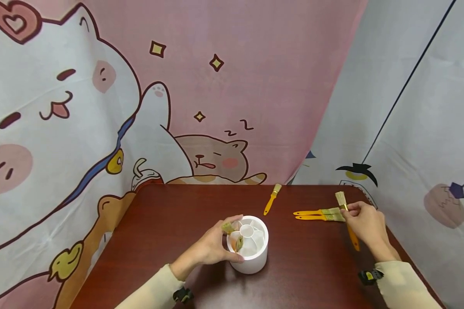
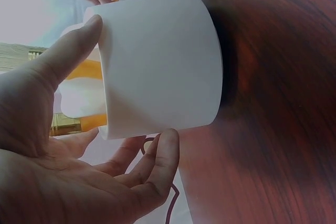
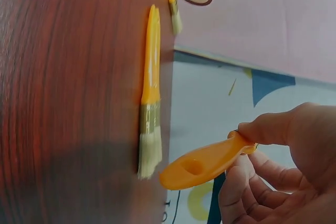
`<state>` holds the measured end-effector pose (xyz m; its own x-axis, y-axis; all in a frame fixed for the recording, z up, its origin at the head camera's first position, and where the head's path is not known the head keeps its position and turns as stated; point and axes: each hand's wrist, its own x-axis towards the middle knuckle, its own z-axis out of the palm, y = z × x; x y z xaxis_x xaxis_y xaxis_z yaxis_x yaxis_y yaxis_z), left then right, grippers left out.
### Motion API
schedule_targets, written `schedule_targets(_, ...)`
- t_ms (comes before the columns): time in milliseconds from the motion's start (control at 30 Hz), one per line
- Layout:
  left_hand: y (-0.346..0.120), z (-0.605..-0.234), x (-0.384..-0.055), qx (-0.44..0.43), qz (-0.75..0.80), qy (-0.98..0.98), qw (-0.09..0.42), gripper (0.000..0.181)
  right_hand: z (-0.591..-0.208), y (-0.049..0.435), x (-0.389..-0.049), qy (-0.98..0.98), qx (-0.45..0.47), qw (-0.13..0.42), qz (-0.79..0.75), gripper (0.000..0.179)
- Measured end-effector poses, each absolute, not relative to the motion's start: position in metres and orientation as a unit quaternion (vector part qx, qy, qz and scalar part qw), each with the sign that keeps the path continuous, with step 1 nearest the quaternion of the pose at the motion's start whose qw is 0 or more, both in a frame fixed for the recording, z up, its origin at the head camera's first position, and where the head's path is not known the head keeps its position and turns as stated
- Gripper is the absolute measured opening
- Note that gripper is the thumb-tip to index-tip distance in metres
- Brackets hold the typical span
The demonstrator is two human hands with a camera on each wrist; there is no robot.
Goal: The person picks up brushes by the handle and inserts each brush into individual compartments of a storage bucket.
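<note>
Step in hand, prob.: brush in R, cup steadied w/ L. R hand (image 1: 365, 223) pinches brush (image 1: 352, 237), handle end free, by table's (image 1: 290, 274) R edge. L hand (image 1: 210, 244) holds cup (image 1: 251, 265), thumb + fingers on opp. sides; 2 stored brushes (image 1: 239, 243) inside. Next prob. needs brush carried L to unused slot. Brush pair (image 1: 334, 214) lies btwn; lone brush (image 1: 271, 201) behind cup.

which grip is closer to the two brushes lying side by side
Right. The right grip, holding another brush, is just right of the two brushes; the left grip is farther away to their left, on the white holder.
</note>
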<state>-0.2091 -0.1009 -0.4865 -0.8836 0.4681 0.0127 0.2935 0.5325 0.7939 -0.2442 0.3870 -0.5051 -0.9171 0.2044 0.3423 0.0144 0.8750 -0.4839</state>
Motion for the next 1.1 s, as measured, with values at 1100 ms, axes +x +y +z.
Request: schedule_targets(1100, -0.101, -0.490, -0.210, 0.221, 0.431, 0.869, 0.102, 0.115, -0.473, 0.319, -0.225, -0.939, 0.005, 0.208, 0.272, 0.022)
